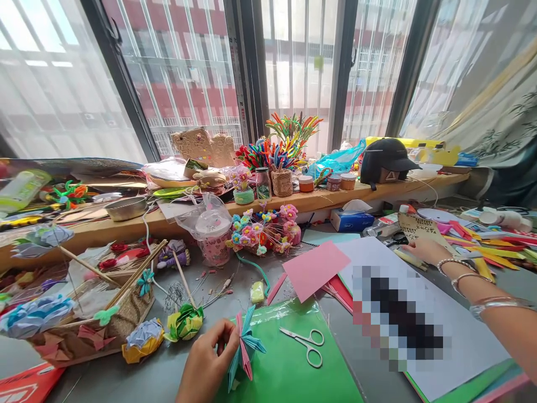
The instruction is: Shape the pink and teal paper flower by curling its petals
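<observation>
My left hand point(215, 355) pinches a fan-like flower of folded blue and pink paper point(246, 350) between thumb and fingers, at the bottom middle. It is just above a green sheet point(289, 358). On that sheet, right of the flower, lie small white-handled scissors point(308, 344) with their blades slightly apart. My right hand point(425, 250), with bracelets at the wrist, reaches far right beside a printed tan abrasive sheet point(422, 228). A pale tube-like stick point(410, 260) lies just below its fingers. The fingertips are too unclear to show whether they grip anything.
A pink sheet point(316, 268) lies on a stack of white and coloured paper point(470, 330); part is pixelated. Paper flowers and a decorated box point(90, 338) stand left. A lidded cup point(213, 238), pipe-cleaner flowers point(264, 232) and a tissue box point(351, 219) line the back. Paper strips lie right.
</observation>
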`<control>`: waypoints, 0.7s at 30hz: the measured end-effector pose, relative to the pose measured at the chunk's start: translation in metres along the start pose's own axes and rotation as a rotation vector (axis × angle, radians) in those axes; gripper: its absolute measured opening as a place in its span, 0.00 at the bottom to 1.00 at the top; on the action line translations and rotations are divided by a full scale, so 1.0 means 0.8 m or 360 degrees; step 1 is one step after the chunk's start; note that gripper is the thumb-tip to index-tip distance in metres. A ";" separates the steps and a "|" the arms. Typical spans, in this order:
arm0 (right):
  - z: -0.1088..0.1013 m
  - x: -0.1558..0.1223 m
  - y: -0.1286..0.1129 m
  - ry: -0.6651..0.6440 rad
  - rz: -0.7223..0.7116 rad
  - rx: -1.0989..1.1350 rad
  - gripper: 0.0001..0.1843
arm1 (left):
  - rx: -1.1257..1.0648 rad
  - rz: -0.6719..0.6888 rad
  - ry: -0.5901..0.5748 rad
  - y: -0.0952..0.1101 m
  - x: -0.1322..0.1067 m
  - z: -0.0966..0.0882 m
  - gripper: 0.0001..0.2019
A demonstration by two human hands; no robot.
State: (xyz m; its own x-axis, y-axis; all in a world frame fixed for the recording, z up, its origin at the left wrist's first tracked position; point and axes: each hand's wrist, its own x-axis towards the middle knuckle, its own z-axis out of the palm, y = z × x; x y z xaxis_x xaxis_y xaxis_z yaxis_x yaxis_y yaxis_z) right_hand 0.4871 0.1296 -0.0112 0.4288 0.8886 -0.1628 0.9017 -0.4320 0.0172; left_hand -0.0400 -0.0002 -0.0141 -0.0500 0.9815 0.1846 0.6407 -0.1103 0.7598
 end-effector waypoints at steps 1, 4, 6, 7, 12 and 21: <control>0.000 0.005 -0.004 0.0020 -0.0036 0.0001 0.14 | 0.0007 -0.0001 -0.0027 -0.001 0.000 -0.001 0.18; 0.005 0.019 -0.018 0.0090 -0.0123 -0.0026 0.14 | 0.0027 -0.0008 -0.0032 0.000 -0.001 -0.002 0.18; 0.010 0.028 -0.024 0.0115 -0.0150 -0.0071 0.15 | 0.0035 -0.0012 0.0065 0.004 -0.003 -0.002 0.18; 0.011 0.031 -0.026 0.0123 -0.0151 -0.0096 0.15 | 0.0035 -0.0017 0.0093 0.006 -0.004 -0.002 0.18; 0.011 0.040 -0.025 0.0133 -0.0147 -0.0240 0.15 | 0.0037 -0.0059 0.0129 0.012 -0.007 0.001 0.18; 0.001 0.024 -0.017 0.0118 -0.0162 -0.0470 0.11 | 0.0036 -0.0059 0.0110 0.011 -0.005 0.002 0.16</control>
State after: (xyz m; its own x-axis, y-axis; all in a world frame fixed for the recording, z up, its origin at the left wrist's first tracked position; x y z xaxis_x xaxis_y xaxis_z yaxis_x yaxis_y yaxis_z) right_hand 0.4833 0.1527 -0.0153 0.3289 0.9383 -0.1065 0.9124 -0.2867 0.2920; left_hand -0.0331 -0.0051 -0.0090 -0.1265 0.9716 0.2000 0.6546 -0.0697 0.7528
